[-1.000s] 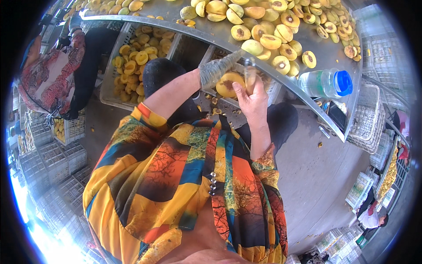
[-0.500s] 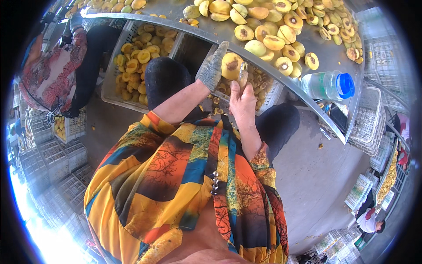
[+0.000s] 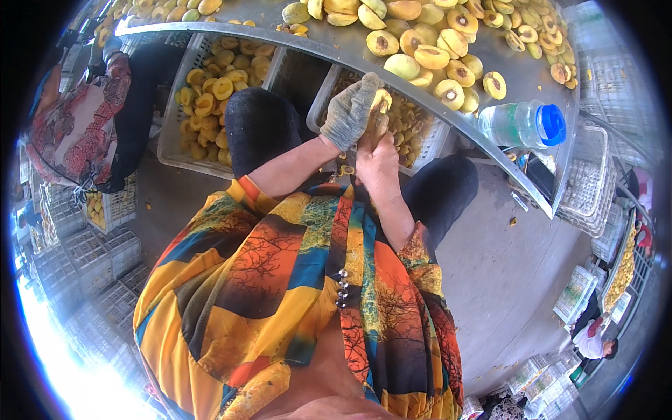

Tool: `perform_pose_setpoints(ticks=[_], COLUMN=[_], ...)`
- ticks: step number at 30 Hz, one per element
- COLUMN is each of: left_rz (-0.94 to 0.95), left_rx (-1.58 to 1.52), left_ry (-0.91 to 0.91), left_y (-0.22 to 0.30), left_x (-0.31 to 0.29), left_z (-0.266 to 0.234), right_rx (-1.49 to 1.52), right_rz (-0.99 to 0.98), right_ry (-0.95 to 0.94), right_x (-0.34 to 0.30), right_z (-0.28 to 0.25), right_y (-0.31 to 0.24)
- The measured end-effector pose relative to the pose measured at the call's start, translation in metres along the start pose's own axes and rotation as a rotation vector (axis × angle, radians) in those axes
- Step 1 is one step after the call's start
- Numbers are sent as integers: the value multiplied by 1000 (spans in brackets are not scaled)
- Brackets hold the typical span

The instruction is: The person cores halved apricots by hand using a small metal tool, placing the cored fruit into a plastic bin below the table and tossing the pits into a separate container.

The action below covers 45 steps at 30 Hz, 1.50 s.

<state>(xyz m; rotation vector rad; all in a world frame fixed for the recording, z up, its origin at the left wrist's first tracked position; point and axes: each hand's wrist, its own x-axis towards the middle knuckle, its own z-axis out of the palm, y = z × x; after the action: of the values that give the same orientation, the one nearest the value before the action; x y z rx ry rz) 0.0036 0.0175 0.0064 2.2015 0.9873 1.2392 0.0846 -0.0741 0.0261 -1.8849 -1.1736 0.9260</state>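
My left hand (image 3: 352,112), in a grey knitted glove, is closed around a yellow peach half (image 3: 381,100), whose far part shows past the fingers. My bare right hand (image 3: 379,159) grips a short pitting tool (image 3: 374,131) with a tan handle; its tip is at the fruit, hidden by the glove and the peach. Both hands meet above a white crate (image 3: 432,149) of small fruit pieces, between my knees. More peach halves (image 3: 448,92), some with brown stone hollows, lie on the metal table (image 3: 336,43) just beyond.
A crate of pitted peach halves (image 3: 216,91) stands left of my left knee. On the table's right lie a blue-lidded clear jar (image 3: 521,124) and a dark phone (image 3: 539,175). Another person (image 3: 80,126) sits at far left. Stacked white crates (image 3: 588,175) stand at right.
My left hand has turned and curled over the peach half, now largely covering it. My right hand has shifted slightly left, bringing the tool in against the fruit.
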Motion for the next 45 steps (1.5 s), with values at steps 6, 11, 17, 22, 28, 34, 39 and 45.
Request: perform_pose_setpoints(ticks=[6,11,17,22,28,34,39,45], left_rz=[59,-980,-788,-870,-631,-1074,-1148,-1102], left_rx=[-186,-628,-683,-403,-348,-989,-1005,-987], left_ry=[-458,-817,-249,-214,-279,-312,-340,-322], left_y=[-4,15,21,5,-11,-12,-10,0], left_x=[22,54,24,5,-5,-3,-1,4], left_z=[-23,-32,-34,-19,-5,-4,-8,-9], right_rx=[157,455,560,679,840,1007,1064,1216], right_rz=[297,427,368,533,751,804,806,705], right_ry=[-317,-412,-410,-474,-548,-622,-699,-892], right_x=[-17,-18,-22,-24,-23,-21,-20,-13], right_z=[-17,-18,-10,-7,-14,-19,-18,-20], right_y=[-27,-19,-34,-38,-34,-33,-24,-3])
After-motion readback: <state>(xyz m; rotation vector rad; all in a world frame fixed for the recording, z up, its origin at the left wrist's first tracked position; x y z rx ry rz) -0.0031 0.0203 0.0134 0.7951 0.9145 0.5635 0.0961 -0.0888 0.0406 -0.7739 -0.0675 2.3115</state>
